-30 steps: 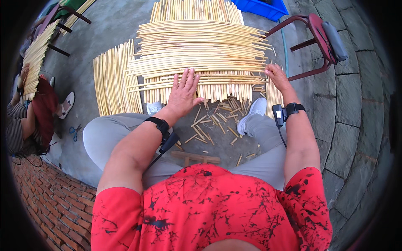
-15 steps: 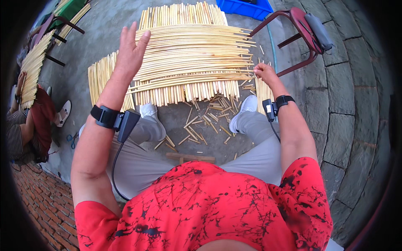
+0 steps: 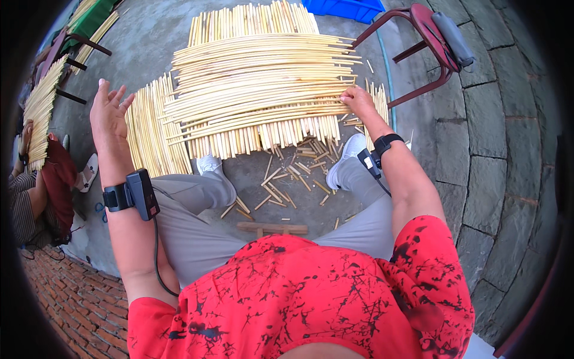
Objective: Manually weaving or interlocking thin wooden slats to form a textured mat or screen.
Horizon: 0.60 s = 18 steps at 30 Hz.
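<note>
A wide layer of long, pale yellow sticks (image 3: 257, 72) lies crosswise before me, over more sticks (image 3: 239, 142) that run away from me. My right hand (image 3: 360, 102) is at the right ends of the long sticks. Its thumb and fingers are pinched together over those ends, and what is between the fingertips is hidden. My left hand (image 3: 112, 116) is raised with fingers spread and holds nothing. It is left of the layer, nearest to another row of sticks (image 3: 156, 125).
Short cut-off stick pieces (image 3: 287, 179) litter the floor between my shoes. A small wooden stool (image 3: 272, 228) is near me. At the right stand a dark red chair (image 3: 427, 36) and a blue crate (image 3: 347, 9). A co-worker (image 3: 51, 179) sits at the left beside another stick mat (image 3: 45, 107).
My left hand has swung left and nearer, off the long sticks. The right hand has shifted slightly left along the stick ends, still pinched. The view has shifted a little.
</note>
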Tool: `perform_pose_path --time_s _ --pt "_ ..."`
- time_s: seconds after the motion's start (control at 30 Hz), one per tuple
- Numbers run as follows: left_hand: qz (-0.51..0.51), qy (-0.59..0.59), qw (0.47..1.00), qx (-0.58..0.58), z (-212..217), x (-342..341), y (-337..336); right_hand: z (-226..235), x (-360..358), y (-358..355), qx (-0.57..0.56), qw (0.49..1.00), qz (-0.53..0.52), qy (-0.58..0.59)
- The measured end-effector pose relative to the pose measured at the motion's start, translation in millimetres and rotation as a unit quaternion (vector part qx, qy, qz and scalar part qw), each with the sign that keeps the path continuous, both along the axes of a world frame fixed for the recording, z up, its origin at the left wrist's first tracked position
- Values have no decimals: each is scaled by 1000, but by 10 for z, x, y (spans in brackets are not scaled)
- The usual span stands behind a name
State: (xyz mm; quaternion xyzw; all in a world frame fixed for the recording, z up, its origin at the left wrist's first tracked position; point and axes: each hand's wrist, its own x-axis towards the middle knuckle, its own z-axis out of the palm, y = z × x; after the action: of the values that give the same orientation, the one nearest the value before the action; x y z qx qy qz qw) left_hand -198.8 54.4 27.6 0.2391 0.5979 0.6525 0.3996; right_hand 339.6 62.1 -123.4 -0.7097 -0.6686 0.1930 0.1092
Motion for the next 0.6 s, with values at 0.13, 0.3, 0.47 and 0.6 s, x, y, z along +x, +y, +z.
perform_pose_path --time_s 0.13,0.3,0.47,0.6 --pt "-10 21 1000 -3 22 57 -8 -37 -110 -7 16 1000 -12 -16" --pt "-28 24 999 -13 15 74 -1 -5 -142 -115 27 998 -26 -40" --pt "-23 6 1000 -18 79 208 -63 55 -105 -165 22 999 -20 -42" --pt "-22 32 999 -27 34 157 -45 40 -175 -177 22 998 -10 -53"
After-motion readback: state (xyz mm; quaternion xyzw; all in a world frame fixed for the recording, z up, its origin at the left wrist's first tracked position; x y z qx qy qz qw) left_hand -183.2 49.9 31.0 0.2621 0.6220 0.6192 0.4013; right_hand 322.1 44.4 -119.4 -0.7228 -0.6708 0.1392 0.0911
